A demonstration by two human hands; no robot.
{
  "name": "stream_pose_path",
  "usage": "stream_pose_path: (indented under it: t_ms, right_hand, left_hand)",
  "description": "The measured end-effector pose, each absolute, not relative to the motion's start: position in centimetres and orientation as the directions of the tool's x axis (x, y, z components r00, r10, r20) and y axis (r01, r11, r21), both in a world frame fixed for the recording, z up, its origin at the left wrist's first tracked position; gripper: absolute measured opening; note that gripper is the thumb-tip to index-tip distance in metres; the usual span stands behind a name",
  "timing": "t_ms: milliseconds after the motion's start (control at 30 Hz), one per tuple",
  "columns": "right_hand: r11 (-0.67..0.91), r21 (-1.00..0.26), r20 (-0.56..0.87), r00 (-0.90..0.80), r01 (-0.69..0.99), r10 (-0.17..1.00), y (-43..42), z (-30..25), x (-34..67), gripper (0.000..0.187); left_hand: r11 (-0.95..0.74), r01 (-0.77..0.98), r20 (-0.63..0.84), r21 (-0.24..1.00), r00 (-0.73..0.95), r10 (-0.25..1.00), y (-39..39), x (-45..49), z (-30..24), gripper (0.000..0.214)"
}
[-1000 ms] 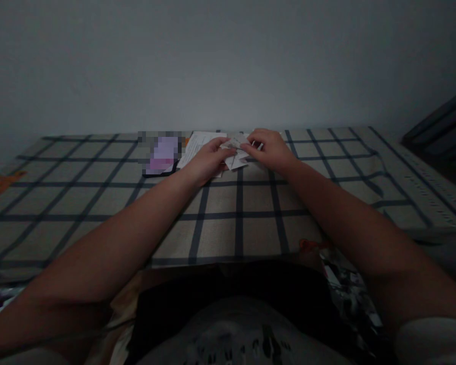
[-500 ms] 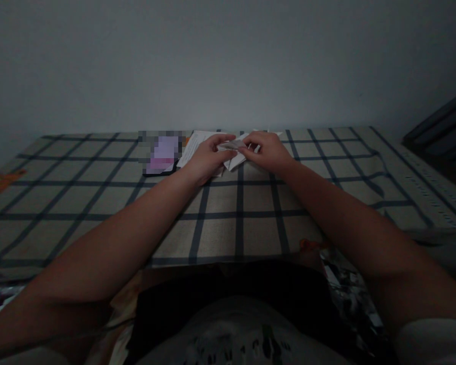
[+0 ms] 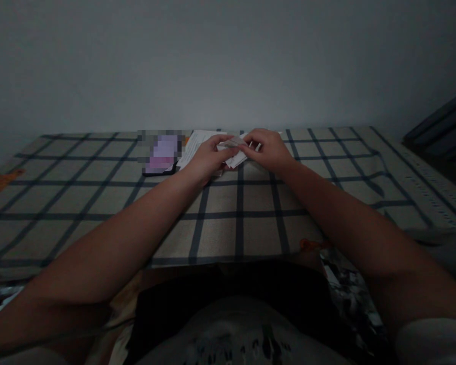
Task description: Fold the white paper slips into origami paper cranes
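Between my two hands is a piece of folded white paper (image 3: 235, 160), with creased edges and a pointed corner. My left hand (image 3: 212, 155) pinches its left side between thumb and fingers. On the other side, my right hand (image 3: 266, 148) grips the paper with thumb and fingertips, close to the left thumb. Parts of the paper are covered by the fingers, so its full shape cannot be made out. Behind my left hand lies a printed white sheet (image 3: 195, 143) with lines of text.
A phone (image 3: 161, 156) with a blurred lilac screen lies left of the printed sheet. A checked cloth (image 3: 220, 223) covers the table, which meets a grey wall (image 3: 228, 61) at the back. Dark slats (image 3: 444, 132) stand at the far right.
The folded paper has tilted between my fingers, and its lower corner looks narrower and sits a bit higher. Both hands keep nearly the same place.
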State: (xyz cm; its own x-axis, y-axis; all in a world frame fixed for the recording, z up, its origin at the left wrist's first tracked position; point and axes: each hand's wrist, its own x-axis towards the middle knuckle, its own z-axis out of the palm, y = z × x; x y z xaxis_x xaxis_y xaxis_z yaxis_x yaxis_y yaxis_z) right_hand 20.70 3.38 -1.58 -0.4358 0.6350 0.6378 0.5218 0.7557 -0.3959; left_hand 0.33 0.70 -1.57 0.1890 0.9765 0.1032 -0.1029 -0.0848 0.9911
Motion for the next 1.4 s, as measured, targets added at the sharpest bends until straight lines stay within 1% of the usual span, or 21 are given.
stream_pose_path:
  t_ms: [233, 333, 500, 567, 633, 767, 867, 967, 1033, 1200, 1333, 1400]
  right_hand:
    - [0.765, -0.386, 0.673, -0.410, 0.515, 0.616, 3.3, -1.5, 20.7, 0.028]
    - [0.781, -0.381, 0.680, -0.422, 0.495, 0.599, 3.3, -1.5, 20.7, 0.022]
    - [0.779, -0.384, 0.664, -0.437, 0.496, 0.606, 3.4, -1.7, 20.8, 0.018]
    - [0.780, -0.382, 0.667, -0.436, 0.496, 0.604, 3.5, -1.7, 20.8, 0.019]
    - [0.783, -0.375, 0.674, -0.434, 0.496, 0.598, 3.6, -1.7, 20.8, 0.020]
    - [0.787, -0.360, 0.689, -0.426, 0.501, 0.587, 3.8, -1.9, 20.9, 0.019]
    - [0.792, -0.350, 0.700, -0.421, 0.501, 0.576, 4.0, -2.0, 20.9, 0.018]
    - [0.811, -0.346, 0.721, -0.420, 0.472, 0.552, 4.1, -2.2, 20.7, 0.017]
    - [0.811, -0.370, 0.726, -0.403, 0.453, 0.556, 4.0, -2.2, 20.6, 0.017]
    - [0.755, -0.499, 0.705, -0.306, 0.427, 0.639, 4.0, -2.0, 20.7, 0.021]
    - [0.758, -0.476, 0.706, -0.320, 0.446, 0.632, 3.8, -1.6, 21.1, 0.018]
    - [0.749, -0.488, 0.700, -0.312, 0.448, 0.642, 3.7, -1.5, 21.1, 0.018]
  left_hand:
    - [0.009, -0.250, 0.066, 0.968, 0.291, 0.954, 0.3, 0.4, -1.1, 0.048]
    - [0.009, -0.241, 0.061, 0.971, 0.280, 0.958, 0.1, 0.6, -1.0, 0.051]
    - [-0.036, -0.146, 0.067, 0.989, 0.216, 0.974, -0.4, 0.9, -0.8, 0.049]
    - [-0.027, -0.154, 0.059, 0.988, 0.206, 0.977, -0.4, 0.9, -0.8, 0.046]
    - [-0.006, -0.199, 0.048, 0.980, 0.206, 0.977, -0.4, 0.8, -0.8, 0.043]
    - [0.057, -0.271, 0.016, 0.961, 0.259, 0.966, -0.4, 0.7, -0.7, 0.037]
    - [0.097, -0.241, -0.012, 0.966, 0.333, 0.943, -0.4, 0.7, -0.6, 0.032]
    - [0.086, -0.220, -0.001, 0.972, 0.360, 0.933, -0.5, 0.8, -0.5, 0.029]
    - [0.082, -0.223, -0.002, 0.971, 0.340, 0.940, -0.5, 0.8, -0.4, 0.032]
    - [0.087, -0.219, -0.023, 0.972, 0.277, 0.960, -0.5, 0.7, 0.2, 0.033]
    - [0.099, -0.187, -0.033, 0.977, 0.326, 0.945, -0.5, 0.7, 0.0, 0.033]
    - [0.089, -0.184, -0.023, 0.979, 0.331, 0.944, -0.5, 0.8, -0.2, 0.033]
